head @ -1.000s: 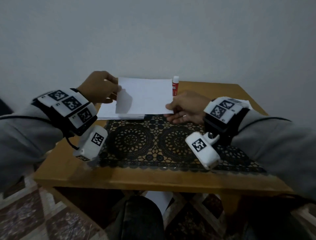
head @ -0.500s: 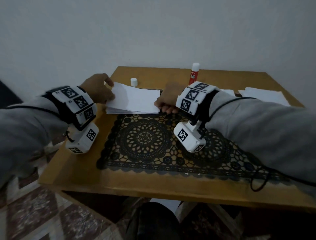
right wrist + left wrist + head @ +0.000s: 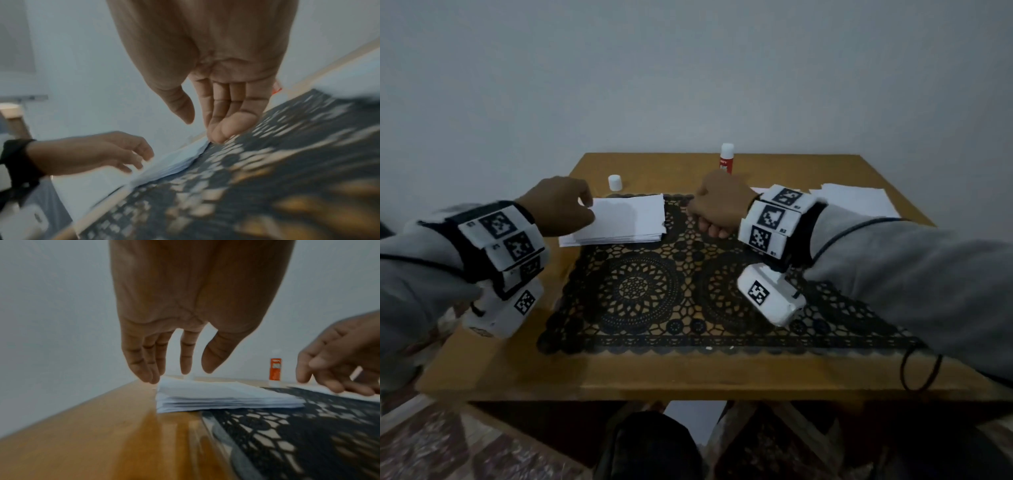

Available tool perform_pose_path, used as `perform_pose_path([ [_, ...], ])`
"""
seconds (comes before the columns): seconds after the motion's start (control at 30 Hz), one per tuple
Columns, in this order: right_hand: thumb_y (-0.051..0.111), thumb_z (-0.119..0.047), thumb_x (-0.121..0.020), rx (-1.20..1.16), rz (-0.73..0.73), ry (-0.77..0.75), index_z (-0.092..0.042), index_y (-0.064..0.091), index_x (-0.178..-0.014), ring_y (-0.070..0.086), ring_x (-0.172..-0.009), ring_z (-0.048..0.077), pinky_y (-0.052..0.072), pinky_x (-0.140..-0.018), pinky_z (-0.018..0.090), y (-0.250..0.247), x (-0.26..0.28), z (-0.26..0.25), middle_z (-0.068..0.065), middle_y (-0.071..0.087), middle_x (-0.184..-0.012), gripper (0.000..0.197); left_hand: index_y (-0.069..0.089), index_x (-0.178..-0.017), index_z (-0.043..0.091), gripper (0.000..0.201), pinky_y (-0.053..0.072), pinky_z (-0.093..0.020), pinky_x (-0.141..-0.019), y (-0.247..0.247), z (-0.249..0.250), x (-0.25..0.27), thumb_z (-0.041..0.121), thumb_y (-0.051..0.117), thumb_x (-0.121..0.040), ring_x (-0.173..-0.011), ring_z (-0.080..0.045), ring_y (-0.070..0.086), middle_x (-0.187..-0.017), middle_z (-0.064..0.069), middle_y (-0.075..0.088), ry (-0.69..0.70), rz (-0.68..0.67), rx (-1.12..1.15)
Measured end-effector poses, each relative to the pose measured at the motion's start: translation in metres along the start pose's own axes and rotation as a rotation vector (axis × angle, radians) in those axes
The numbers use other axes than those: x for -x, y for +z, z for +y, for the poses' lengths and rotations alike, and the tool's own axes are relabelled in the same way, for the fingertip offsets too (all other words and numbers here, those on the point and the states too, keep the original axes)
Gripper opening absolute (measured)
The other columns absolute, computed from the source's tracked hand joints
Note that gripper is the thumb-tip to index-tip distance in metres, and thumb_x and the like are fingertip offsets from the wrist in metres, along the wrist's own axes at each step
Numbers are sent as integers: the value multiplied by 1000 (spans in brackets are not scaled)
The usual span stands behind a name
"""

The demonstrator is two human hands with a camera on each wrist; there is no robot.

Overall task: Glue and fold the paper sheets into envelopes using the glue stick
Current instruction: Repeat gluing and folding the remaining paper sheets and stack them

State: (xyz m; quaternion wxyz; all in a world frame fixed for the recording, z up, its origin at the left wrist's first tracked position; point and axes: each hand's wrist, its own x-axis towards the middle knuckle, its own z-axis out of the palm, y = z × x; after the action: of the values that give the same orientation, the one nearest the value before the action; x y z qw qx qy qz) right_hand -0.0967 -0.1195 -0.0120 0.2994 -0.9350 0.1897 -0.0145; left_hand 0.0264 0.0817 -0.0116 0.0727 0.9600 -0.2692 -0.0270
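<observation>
A stack of white folded paper sheets (image 3: 619, 221) lies on the far left part of the black lace mat (image 3: 688, 291). My left hand (image 3: 585, 209) hangs over the stack's far left corner, its relaxed fingertips (image 3: 152, 378) touching the top sheet (image 3: 205, 394). My right hand (image 3: 709, 226) is a short way right of the stack, fingers loosely curled and holding nothing, fingertips (image 3: 218, 133) down on the mat. The red glue stick (image 3: 726, 159) stands uncapped at the table's far edge, behind the right hand. Its white cap (image 3: 615, 182) stands behind the stack.
More white sheets (image 3: 859, 202) lie at the far right of the wooden table (image 3: 688, 377). A black cord loop (image 3: 921, 370) hangs by my right sleeve at the front edge. A white paper (image 3: 695, 421) lies on the floor under the table.
A second ago both hands held a sheet up over the stack. The sheet now lies on the stack, and my right hand has let go and drawn away to the right.
</observation>
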Motion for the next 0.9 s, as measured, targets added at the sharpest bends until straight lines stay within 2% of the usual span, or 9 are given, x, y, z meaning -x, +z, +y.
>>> perform_pose_path([
  [0.1, 54, -22, -89, 336, 181, -153, -3, 64, -79, 62, -76, 29, 51, -70, 36, -27, 18, 40, 13, 67, -81, 23, 60, -114, 12, 27, 39, -34, -85, 0, 29, 10, 18, 61, -88, -105, -32, 52, -116, -15, 53, 219, 89, -13],
  [0.23, 55, -18, -86, 346, 284, -122, -7, 65, -74, 60, -72, 26, 52, -69, 41, -54, 28, 96, 9, 66, -76, 19, 62, -112, 14, 22, 37, -30, -83, 2, 93, 22, 16, 55, -91, -103, -26, 53, -109, -8, 58, 506, 97, 23],
  [0.33, 54, -16, -86, 339, 313, -119, -9, 64, -73, 60, -71, 24, 52, -66, 38, -64, 33, 122, 6, 65, -74, 18, 60, -116, 15, 25, 39, -30, -87, 12, 141, 20, 20, 54, -92, -107, -23, 55, -116, -5, 62, 619, 40, 28],
  [0.43, 55, -17, -87, 322, 338, -146, -9, 63, -74, 60, -71, 23, 50, -63, 34, -69, 28, 132, 4, 64, -72, 17, 55, -127, 18, 35, 38, -32, -98, 28, 179, 11, 25, 54, -93, -118, -23, 52, -131, -7, 56, 669, -31, -6],
  [0.53, 56, -19, -86, 303, 345, -124, -9, 66, -78, 61, -74, 22, 53, -67, 36, -69, 24, 135, 4, 65, -77, 17, 45, -137, 20, 44, 35, -34, -104, 42, 204, 1, 32, 51, -96, -125, -21, 47, -140, -4, 49, 683, -108, -72],
  [0.67, 56, -14, -84, 343, 317, 2, -3, 63, -80, 63, -81, 28, 55, -73, 39, -71, 20, 142, 9, 66, -87, 14, 43, -139, 21, 54, 39, -34, -99, 51, 220, -12, 43, 55, -92, -124, -23, 47, -138, -5, 50, 653, -182, -219],
  [0.77, 54, -10, -83, 352, 295, 63, -6, 52, -70, 58, -75, 28, 47, -62, 32, -72, 18, 147, 11, 61, -80, 13, 52, -132, 24, 48, 38, -30, -95, 49, 224, -17, 42, 61, -89, -118, -21, 50, -130, -2, 55, 664, -145, -202],
  [0.83, 53, -9, -85, 340, 316, 86, -9, 41, -63, 49, -64, 24, 36, -53, 26, -73, 17, 148, 7, 49, -67, 25, 56, -129, 25, 44, 36, -28, -95, 47, 222, -18, 40, 62, -89, -117, -19, 51, -128, 0, 58, 684, -131, -183],
  [0.9, 52, -7, -85, 320, 340, 109, -11, 34, -59, 39, -55, 19, 28, -48, 25, -75, 17, 148, 4, 39, -59, 32, 58, -126, 25, 38, 33, -27, -94, 46, 222, -19, 38, 60, -91, -115, -19, 52, -124, 0, 61, 707, -114, -188],
])
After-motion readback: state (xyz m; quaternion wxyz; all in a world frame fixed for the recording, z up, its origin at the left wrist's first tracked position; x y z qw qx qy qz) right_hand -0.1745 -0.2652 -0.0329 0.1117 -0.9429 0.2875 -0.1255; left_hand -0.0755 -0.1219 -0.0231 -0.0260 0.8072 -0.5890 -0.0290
